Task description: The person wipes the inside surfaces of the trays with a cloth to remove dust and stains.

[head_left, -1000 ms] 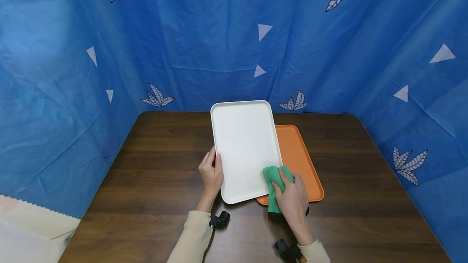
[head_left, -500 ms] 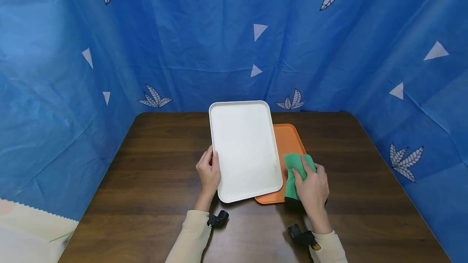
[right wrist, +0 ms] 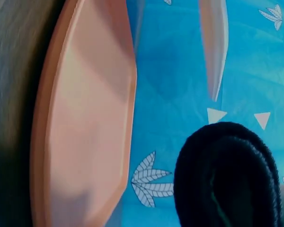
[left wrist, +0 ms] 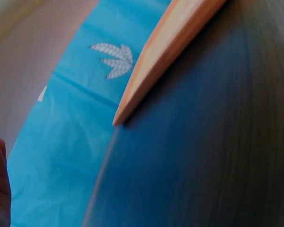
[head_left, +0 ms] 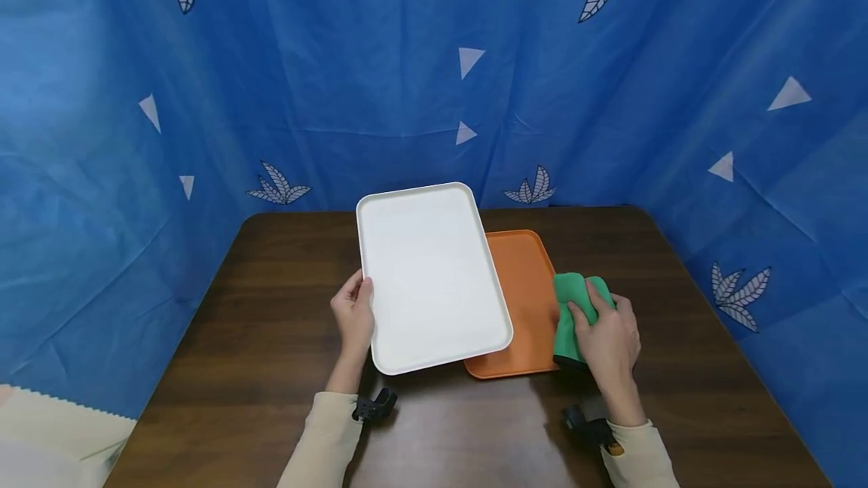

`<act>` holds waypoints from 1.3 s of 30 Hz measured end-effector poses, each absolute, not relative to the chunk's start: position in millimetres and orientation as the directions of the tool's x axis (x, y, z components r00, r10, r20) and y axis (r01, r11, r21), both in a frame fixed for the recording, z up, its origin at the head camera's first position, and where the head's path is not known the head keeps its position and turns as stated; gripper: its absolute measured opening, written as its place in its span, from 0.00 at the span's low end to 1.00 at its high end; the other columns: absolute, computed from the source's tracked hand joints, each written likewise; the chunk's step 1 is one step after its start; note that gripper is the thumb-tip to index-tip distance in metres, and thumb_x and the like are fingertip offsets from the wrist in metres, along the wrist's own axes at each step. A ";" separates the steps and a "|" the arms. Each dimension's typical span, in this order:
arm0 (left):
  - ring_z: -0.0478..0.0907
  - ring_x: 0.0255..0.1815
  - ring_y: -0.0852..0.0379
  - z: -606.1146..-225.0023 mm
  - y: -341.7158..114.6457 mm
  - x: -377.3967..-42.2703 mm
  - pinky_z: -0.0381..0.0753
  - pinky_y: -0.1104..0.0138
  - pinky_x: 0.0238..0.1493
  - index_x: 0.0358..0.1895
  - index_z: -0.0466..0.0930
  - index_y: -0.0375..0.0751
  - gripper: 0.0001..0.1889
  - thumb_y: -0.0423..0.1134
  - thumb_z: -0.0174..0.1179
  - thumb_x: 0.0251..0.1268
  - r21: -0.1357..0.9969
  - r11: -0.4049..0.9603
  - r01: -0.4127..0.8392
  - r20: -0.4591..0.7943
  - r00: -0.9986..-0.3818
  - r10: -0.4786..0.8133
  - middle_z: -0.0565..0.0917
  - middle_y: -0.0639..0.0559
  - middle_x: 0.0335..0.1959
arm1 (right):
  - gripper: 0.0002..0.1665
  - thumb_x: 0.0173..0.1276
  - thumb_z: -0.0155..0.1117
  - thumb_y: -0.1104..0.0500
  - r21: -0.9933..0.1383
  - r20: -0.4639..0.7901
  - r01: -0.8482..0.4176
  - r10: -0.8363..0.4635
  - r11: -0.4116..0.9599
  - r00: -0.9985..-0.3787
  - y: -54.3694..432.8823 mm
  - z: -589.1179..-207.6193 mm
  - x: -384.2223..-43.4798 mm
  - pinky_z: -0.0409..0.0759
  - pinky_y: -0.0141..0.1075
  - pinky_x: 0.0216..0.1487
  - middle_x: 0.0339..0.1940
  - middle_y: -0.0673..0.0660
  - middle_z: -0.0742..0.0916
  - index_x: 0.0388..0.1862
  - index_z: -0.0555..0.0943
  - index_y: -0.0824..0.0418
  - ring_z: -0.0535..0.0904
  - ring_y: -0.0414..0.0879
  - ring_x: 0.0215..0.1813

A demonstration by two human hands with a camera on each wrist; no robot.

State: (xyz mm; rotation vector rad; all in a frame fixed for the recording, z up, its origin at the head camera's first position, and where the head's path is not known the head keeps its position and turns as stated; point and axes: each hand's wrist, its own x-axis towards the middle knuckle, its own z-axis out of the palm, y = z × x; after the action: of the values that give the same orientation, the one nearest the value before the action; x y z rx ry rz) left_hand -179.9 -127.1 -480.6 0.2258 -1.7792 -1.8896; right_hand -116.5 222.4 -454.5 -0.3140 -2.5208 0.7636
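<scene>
A white rectangular tray [head_left: 434, 277] is held off the table by my left hand [head_left: 354, 315], which pinches its left rim with the thumb on the upper face. In the left wrist view, its pale underside [left wrist: 42, 61] shows at upper left beside my fingertips. An orange tray [head_left: 525, 300] lies on the table, its left part covered by the white one in the head view. My right hand [head_left: 609, 337] grips a folded green cloth [head_left: 568, 322] with black edging at the orange tray's right side. The cloth's dark folded edge [right wrist: 227, 130] fills the lower right wrist view.
The dark wooden table [head_left: 291, 352] extends on both sides of the trays. A blue patterned curtain [head_left: 380, 81] hangs behind it and along both sides. Each wrist wears a small black camera [head_left: 375, 405]. A pale cloth edge [head_left: 61, 428] shows at lower left.
My right hand, holding the green cloth, has moved right, off the white tray's corner to the orange tray's right side. The white tray has shifted left with my left hand, uncovering more orange.
</scene>
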 end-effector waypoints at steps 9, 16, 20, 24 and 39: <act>0.75 0.30 0.73 -465.5 -176.9 -167.8 0.74 0.81 0.32 0.51 0.78 0.17 0.14 0.24 0.53 0.67 0.980 0.117 0.160 0.196 -0.880 -0.433 0.83 0.25 0.43 | 0.31 0.64 0.69 0.56 -0.552 0.396 0.095 0.361 0.828 -0.845 240.7 -448.7 -115.6 0.74 0.64 0.35 0.55 0.75 0.76 0.66 0.76 0.61 0.74 0.69 0.51; 0.73 0.30 0.76 -497.0 -209.6 -175.3 0.71 0.82 0.33 0.52 0.79 0.20 0.14 0.27 0.54 0.69 0.978 0.201 0.061 0.145 -0.888 -0.437 0.81 0.24 0.49 | 0.31 0.64 0.69 0.56 -0.550 0.384 0.105 0.363 0.828 -0.849 244.4 -449.0 -115.2 0.73 0.64 0.36 0.55 0.75 0.76 0.66 0.75 0.61 0.74 0.69 0.51; 0.72 0.30 0.76 -506.5 -215.7 -176.2 0.71 0.82 0.33 0.53 0.79 0.20 0.15 0.29 0.55 0.69 0.975 0.224 0.007 0.104 -0.900 -0.423 0.81 0.24 0.49 | 0.31 0.64 0.69 0.56 -0.547 0.374 0.111 0.362 0.829 -0.854 246.6 -450.1 -114.5 0.73 0.64 0.36 0.55 0.75 0.76 0.66 0.75 0.61 0.73 0.69 0.52; 0.71 0.30 0.76 -513.9 -219.2 -178.9 0.71 0.82 0.33 0.52 0.78 0.19 0.15 0.29 0.55 0.69 0.967 0.255 -0.018 0.090 -0.910 -0.405 0.81 0.24 0.48 | 0.31 0.64 0.69 0.57 -0.544 0.365 0.121 0.364 0.830 -0.857 248.8 -451.1 -114.5 0.73 0.64 0.37 0.56 0.75 0.76 0.66 0.75 0.61 0.73 0.70 0.52; 0.71 0.29 0.77 -531.4 -221.6 -188.6 0.70 0.82 0.33 0.51 0.79 0.18 0.14 0.28 0.55 0.68 0.964 0.263 -0.038 0.072 -0.914 -0.398 0.82 0.24 0.46 | 0.32 0.65 0.68 0.56 -0.533 0.320 0.171 0.384 0.828 -0.866 250.8 -452.2 -113.3 0.73 0.65 0.41 0.58 0.76 0.75 0.68 0.74 0.59 0.72 0.70 0.55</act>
State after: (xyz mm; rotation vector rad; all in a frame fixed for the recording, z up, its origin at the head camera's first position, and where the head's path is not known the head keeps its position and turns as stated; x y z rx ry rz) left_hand -188.6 -221.6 -531.4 0.4016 -2.2375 -1.6948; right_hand -113.3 250.8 -452.2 -0.4134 -2.5898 0.7006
